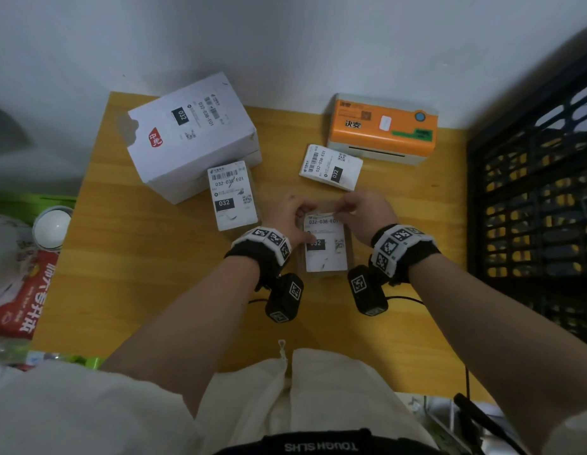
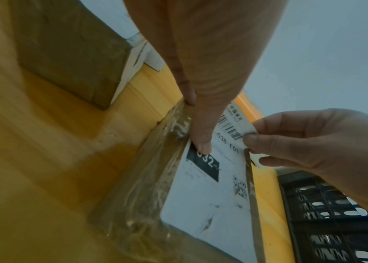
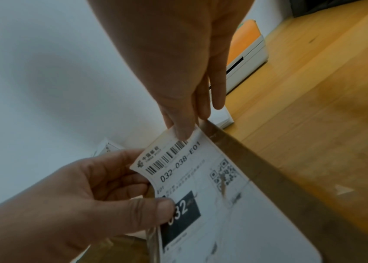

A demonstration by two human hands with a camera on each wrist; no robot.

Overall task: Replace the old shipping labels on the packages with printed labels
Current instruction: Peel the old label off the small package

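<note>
A brown taped package (image 1: 350,252) lies on the yellow table (image 1: 154,274) in front of me, with a white "032" shipping label (image 1: 326,257) on top. My left hand (image 1: 293,221) grips the package's left side, fingers curled round its edge and thumb (image 2: 203,144) pressing on the label's black block. My right hand (image 1: 361,210) pinches the label's far edge (image 3: 178,140), which curls up off the package. In the right wrist view, the lifted barcode end bends toward my left hand (image 3: 110,195).
A second labelled brown package (image 1: 233,195) and a white box (image 1: 190,136) sit at the back left. An orange label printer (image 1: 384,126) stands at the back right, with a stack of printed labels (image 1: 331,167) before it. A black crate (image 1: 534,208) borders the right side.
</note>
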